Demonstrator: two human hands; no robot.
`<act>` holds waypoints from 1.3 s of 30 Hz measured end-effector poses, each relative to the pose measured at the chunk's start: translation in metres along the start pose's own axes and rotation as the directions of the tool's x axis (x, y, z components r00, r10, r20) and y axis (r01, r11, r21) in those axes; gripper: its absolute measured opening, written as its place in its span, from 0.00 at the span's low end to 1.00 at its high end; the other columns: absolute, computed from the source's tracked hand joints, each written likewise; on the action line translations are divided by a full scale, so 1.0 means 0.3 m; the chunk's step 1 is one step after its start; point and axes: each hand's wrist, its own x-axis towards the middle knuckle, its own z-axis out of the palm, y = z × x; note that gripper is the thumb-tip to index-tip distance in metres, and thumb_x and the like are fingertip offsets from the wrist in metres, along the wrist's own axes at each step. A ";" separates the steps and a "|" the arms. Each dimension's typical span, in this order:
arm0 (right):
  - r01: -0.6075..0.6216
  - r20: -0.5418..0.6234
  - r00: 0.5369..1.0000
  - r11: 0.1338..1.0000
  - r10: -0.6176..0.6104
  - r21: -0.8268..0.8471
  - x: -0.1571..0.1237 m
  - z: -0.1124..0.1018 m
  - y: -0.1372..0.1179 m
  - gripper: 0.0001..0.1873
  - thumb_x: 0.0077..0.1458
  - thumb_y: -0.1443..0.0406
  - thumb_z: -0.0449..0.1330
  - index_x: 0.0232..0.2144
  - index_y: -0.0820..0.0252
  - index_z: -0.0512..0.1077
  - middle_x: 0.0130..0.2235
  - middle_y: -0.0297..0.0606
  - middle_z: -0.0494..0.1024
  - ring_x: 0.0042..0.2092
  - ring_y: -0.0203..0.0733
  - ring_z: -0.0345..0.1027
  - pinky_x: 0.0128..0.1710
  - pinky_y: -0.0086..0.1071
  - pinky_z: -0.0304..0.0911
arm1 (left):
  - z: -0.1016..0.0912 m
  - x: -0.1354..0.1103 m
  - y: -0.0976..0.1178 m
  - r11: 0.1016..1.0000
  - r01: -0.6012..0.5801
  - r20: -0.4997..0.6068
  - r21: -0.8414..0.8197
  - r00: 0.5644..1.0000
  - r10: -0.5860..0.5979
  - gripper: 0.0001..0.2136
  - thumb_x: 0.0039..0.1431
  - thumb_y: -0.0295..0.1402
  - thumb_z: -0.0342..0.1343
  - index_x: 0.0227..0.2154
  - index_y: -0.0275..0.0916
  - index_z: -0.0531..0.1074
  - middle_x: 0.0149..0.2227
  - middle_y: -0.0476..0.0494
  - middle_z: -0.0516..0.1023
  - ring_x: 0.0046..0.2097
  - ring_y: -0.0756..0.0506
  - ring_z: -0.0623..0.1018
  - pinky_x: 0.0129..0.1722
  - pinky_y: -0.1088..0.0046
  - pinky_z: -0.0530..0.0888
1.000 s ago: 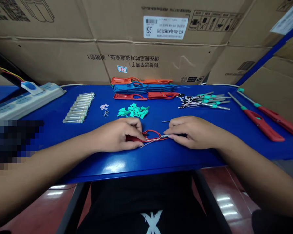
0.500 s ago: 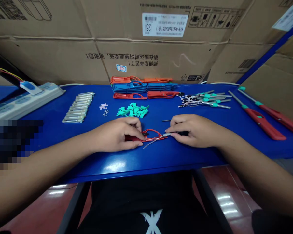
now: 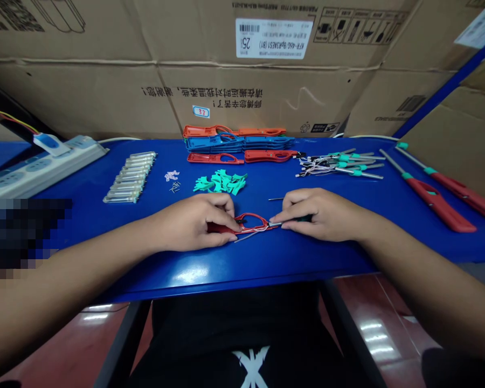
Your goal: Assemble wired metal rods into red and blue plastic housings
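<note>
1. Grips: your left hand (image 3: 204, 222) pinches the red shell (image 3: 248, 232) between your hands, over the table (image 3: 210, 267); your right hand (image 3: 321, 215) pinches the metal tube (image 3: 275, 223) at the shell's end.
2. Change, last half second: right fingertips edged left; grey wire (image 3: 246, 237) swung nearer the shell. Tube looks closer to lined up; seating unclear.
3. Beyond: green parts (image 3: 220, 182), wired tubes (image 3: 347, 163).
</note>
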 end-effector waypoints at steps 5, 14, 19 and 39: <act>-0.044 -0.020 0.999 0.997 0.046 0.062 0.004 0.014 0.012 0.12 0.63 0.62 0.61 0.47 0.53 0.81 0.36 0.36 0.78 0.37 0.36 0.71 0.39 0.30 0.64 | -0.001 -0.001 0.000 1.000 0.003 -0.002 0.004 1.000 -0.003 0.10 0.62 0.33 0.60 0.45 0.44 0.81 0.42 0.45 0.74 0.42 0.49 0.77 0.43 0.74 0.74; -0.041 0.016 0.999 0.999 0.041 -0.028 0.003 0.009 -0.005 0.14 0.65 0.64 0.56 0.48 0.55 0.80 0.39 0.39 0.77 0.38 0.38 0.71 0.39 0.31 0.63 | 0.002 0.009 0.011 0.999 -0.023 -0.036 0.047 0.999 0.024 0.09 0.62 0.33 0.60 0.43 0.42 0.81 0.43 0.43 0.75 0.43 0.48 0.77 0.45 0.72 0.74; -0.028 0.054 0.998 0.991 0.035 -0.133 0.004 0.004 -0.019 0.17 0.68 0.62 0.51 0.48 0.58 0.78 0.40 0.41 0.77 0.40 0.42 0.71 0.42 0.34 0.64 | 0.003 0.006 0.011 0.997 -0.046 -0.039 0.055 0.998 0.048 0.09 0.62 0.33 0.59 0.42 0.42 0.81 0.47 0.41 0.75 0.46 0.46 0.77 0.48 0.70 0.74; 0.001 -0.092 0.996 1.000 -0.001 0.001 0.075 0.062 -0.062 0.07 0.59 0.70 0.58 0.36 0.59 0.76 0.37 0.38 0.79 0.38 0.38 0.71 0.40 0.31 0.64 | 0.021 0.014 0.009 0.997 -0.074 -0.092 0.028 0.993 0.076 0.07 0.63 0.32 0.58 0.38 0.39 0.80 0.42 0.41 0.75 0.42 0.47 0.77 0.44 0.72 0.75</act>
